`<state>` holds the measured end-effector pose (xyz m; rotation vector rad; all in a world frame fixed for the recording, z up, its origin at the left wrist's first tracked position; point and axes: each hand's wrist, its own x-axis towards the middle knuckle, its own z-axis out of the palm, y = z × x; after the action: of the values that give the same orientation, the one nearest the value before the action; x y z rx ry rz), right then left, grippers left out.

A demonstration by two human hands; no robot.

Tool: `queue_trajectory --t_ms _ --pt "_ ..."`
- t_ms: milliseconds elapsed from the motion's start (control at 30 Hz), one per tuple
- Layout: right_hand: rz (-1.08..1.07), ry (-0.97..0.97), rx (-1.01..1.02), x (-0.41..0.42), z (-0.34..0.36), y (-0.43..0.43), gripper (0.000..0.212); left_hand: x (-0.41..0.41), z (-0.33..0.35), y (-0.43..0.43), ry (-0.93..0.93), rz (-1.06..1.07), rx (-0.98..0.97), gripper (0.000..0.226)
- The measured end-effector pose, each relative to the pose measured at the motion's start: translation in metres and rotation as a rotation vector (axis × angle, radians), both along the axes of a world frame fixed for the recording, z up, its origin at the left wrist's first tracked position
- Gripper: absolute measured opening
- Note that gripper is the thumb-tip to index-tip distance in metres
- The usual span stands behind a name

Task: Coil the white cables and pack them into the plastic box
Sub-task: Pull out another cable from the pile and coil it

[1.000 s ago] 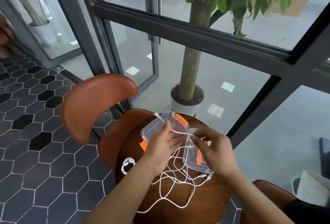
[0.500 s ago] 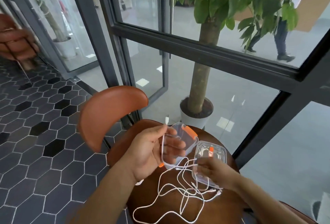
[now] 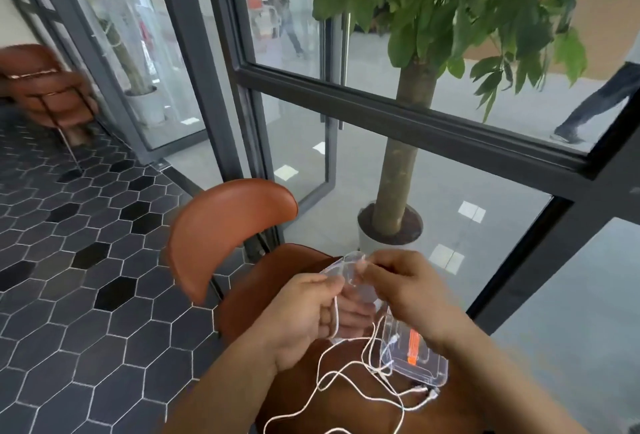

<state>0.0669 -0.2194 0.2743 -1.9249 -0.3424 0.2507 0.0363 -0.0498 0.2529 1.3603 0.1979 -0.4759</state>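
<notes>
Head view: left hand (image 3: 304, 316) curled round a loop of white cable (image 3: 334, 316), apparently as the form to wind on. Right hand (image 3: 405, 291) pinches the same cable just above, probably guiding the next turn. Slack trails loose across desk (image 3: 356, 409). Plastic box (image 3: 415, 361) lies by the right wrist; no coil visible inside.

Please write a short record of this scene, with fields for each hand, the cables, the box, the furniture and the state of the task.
left hand: grips a loop of white cable laid across its fingers
right hand: pinches white cable close by the left hand
loose cables: uncoiled, tangled on the table
plastic box: clear, orange latch, on the table under the right wrist
chair: brown, beside the table
task state: coiling under way, most cable loose
</notes>
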Motion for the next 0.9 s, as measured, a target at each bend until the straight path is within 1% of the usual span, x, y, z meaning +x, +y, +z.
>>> queue_trajectory --t_ms 33,100,133,167,233,300,367,400,467,500,533,567,633,700,733,800,833,900 --pt "-0.032 -0.021 0.015 -0.009 -0.009 0.002 0.031 0.0 0.001 -0.001 0.005 0.05 -0.106 0.031" --pt "-0.052 -0.104 -0.051 -0.023 -0.025 0.007 0.032 0.0 0.006 -0.002 0.018 0.166 -0.344 0.025" --pt "-0.067 -0.152 -0.093 -0.029 -0.033 0.009 0.035 0.001 0.008 -0.001 0.02 0.211 -0.443 0.022" --pt "-0.093 -0.192 -0.123 -0.035 -0.039 0.008 0.041 0.0 0.011 0.0 0.016 0.232 -0.529 0.021" --pt "-0.123 -0.251 -0.138 -0.044 -0.053 0.004 0.057 -0.002 0.016 0.003 0.022 0.213 -0.682 0.021" --pt "-0.095 -0.235 -0.066 -0.048 -0.068 0.001 0.055 -0.005 0.019 0.001 0.033 0.196 -0.743 0.022" --pt "0.027 -0.171 0.01 -0.046 -0.084 -0.005 0.05 -0.009 0.018 -0.001 0.014 0.224 -0.711 0.028" --pt "0.111 -0.148 0.004 -0.044 -0.089 -0.01 0.045 -0.01 0.019 -0.001 -0.006 0.23 -0.696 0.03" --pt "0.27 -0.07 -0.097 -0.037 -0.097 -0.022 0.032 -0.013 0.023 0.001 -0.016 0.203 -0.682 0.032" --pt "0.321 -0.005 -0.161 -0.032 -0.097 -0.027 0.03 -0.015 0.025 0.003 -0.006 0.159 -0.664 0.035" --pt "0.352 0.048 -0.232 -0.027 -0.098 -0.031 0.029 -0.017 0.027 0.005 0.008 0.082 -0.624 0.038" --pt "0.378 0.059 -0.303 -0.019 -0.094 -0.032 0.03 -0.019 0.028 0.006 0.023 -0.023 -0.565 0.04" --pt "0.406 -0.036 -0.462 0.006 -0.079 -0.027 0.029 -0.022 0.025 0.007 0.049 -0.248 -0.43 0.038" --pt "0.428 -0.122 -0.544 0.028 -0.049 -0.014 0.028 -0.023 0.019 0.006 0.073 -0.386 -0.278 0.033" --pt "0.428 -0.138 -0.563 0.036 -0.031 -0.006 0.027 -0.023 0.016 0.006 0.082 -0.408 -0.188 0.032" --pt "0.416 -0.164 -0.598 0.041 0.005 0.006 0.029 -0.021 0.01 0.006 0.071 -0.383 0.01 0.029" --pt "0.399 -0.208 -0.633 0.038 0.02 0.01 0.03 -0.02 0.006 0.006 0.056 -0.359 0.092 0.029" --pt "0.324 -0.342 -0.708 0.024 0.041 0.016 0.023 -0.019 0.0 0.009 0.001 -0.296 0.227 0.028"
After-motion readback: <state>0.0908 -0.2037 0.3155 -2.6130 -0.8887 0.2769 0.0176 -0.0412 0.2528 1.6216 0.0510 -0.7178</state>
